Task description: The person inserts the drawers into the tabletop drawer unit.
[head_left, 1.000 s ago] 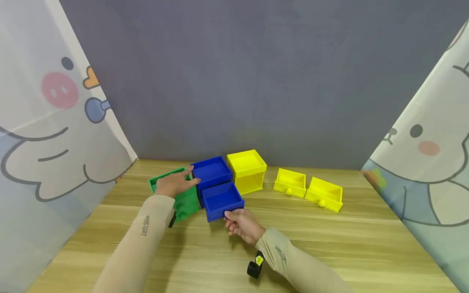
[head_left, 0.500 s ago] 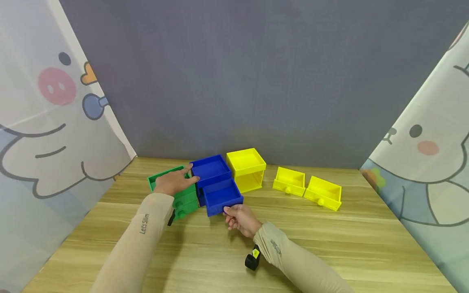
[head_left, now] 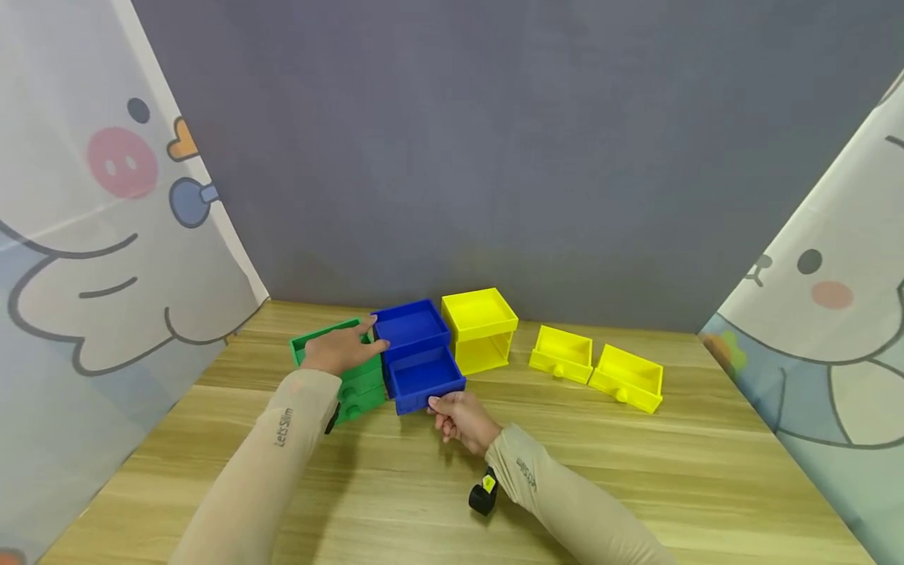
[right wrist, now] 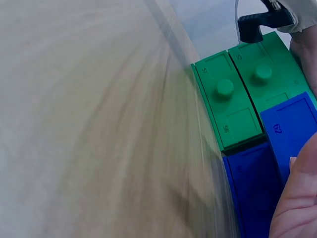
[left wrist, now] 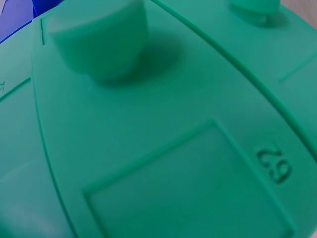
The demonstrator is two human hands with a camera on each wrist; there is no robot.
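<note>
My right hand (head_left: pixel 466 421) pinches the front of a blue drawer (head_left: pixel 426 373) at its knob, which the fingers hide. The drawer sticks out of the upper opening of a blue cabinet (head_left: pixel 410 323). In the right wrist view, a lower blue drawer front (right wrist: pixel 252 183) sits beneath it. My left hand (head_left: pixel 340 350) lies over the green cabinet (head_left: pixel 362 384), index finger and thumb stretched to the blue cabinet's left side. Green drawer fronts (left wrist: pixel 158 163) with round knobs fill the left wrist view.
Right of the blue cabinet stands a yellow cabinet (head_left: pixel 480 315) with an open front. Two yellow drawers (head_left: pixel 562 351) lie farther right on the wooden table (head_left: pixel 636 471). A grey wall (head_left: pixel 494 157) closes off the back.
The blue drawer has slid a little deeper into its cabinet, with my right hand moving along behind it. My left hand keeps its place on the cabinets.
</note>
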